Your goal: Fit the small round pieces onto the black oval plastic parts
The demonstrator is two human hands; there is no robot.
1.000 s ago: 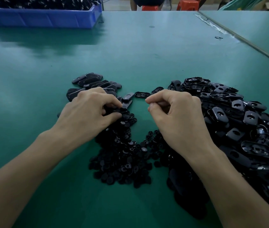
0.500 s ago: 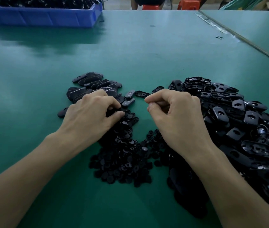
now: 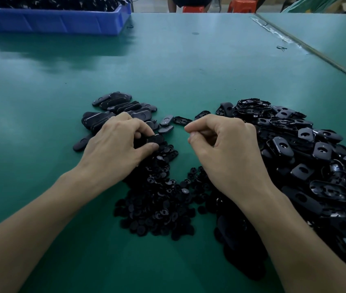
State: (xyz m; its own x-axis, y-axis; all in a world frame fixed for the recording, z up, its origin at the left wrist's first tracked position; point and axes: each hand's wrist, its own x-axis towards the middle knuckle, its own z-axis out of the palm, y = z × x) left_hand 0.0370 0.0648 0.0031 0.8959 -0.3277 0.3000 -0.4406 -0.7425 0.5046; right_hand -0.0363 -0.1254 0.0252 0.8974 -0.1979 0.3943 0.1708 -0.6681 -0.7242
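Note:
A heap of small round black pieces (image 3: 159, 199) lies on the green table between my forearms. To the right spreads a big pile of black oval plastic parts (image 3: 307, 157). A smaller group of oval parts (image 3: 115, 106) lies flat behind my left hand. My left hand (image 3: 117, 144) grips a black oval part (image 3: 154, 138) between thumb and fingers, just above the round pieces. My right hand (image 3: 227, 149) hovers beside the big pile, fingers curled, thumb and forefinger tips close together; whether they pinch a small piece is hidden.
A blue bin (image 3: 58, 20) full of black parts stands at the far left of the green table (image 3: 168, 66). A seam to a second table (image 3: 316, 53) runs along the right. Orange stools (image 3: 242, 5) and a person's legs show beyond the far edge.
My left hand has shifted slightly left and toward me with the oval part in it. My right hand has barely moved.

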